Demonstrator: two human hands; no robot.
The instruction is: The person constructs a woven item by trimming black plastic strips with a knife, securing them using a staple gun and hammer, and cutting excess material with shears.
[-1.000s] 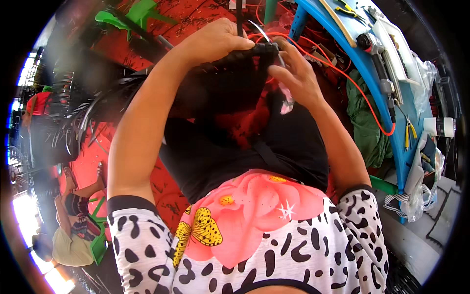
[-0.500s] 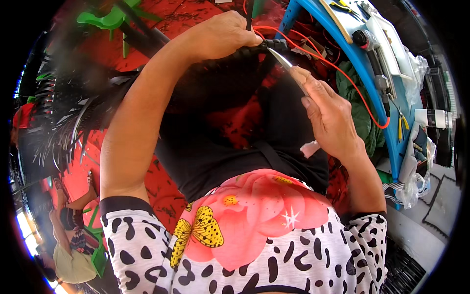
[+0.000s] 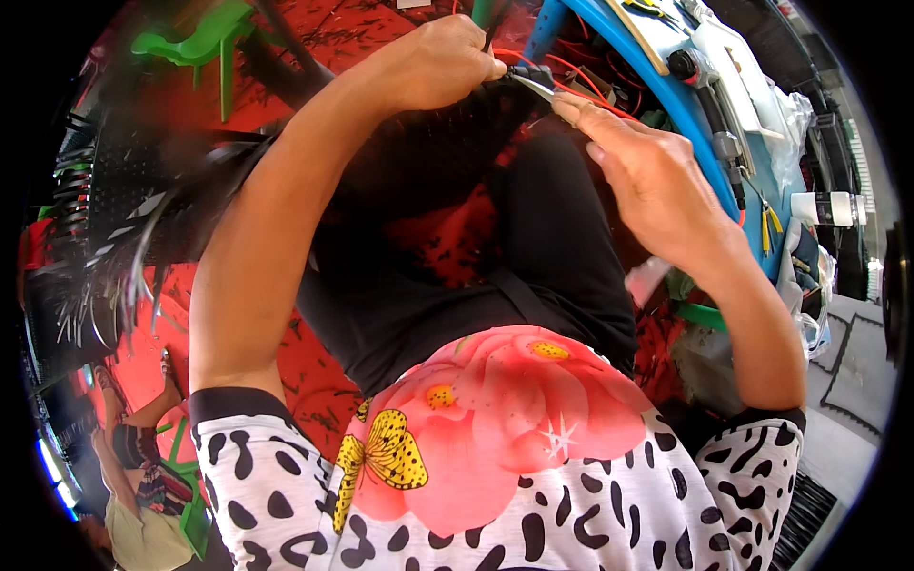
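Up near the top, the left hand (image 3: 433,62) is clenching tight on a dark, bristly bundle (image 3: 428,152) lying over the lap, while the right hand (image 3: 647,176) is reaching with loosely extended fingers toward a thin metal tool (image 3: 533,86) at its tip.

top (image 3: 533,495) — white, black blotches | pink flower, yellow butterfly print | short sleeves | trousers (image 3: 552,257) — black
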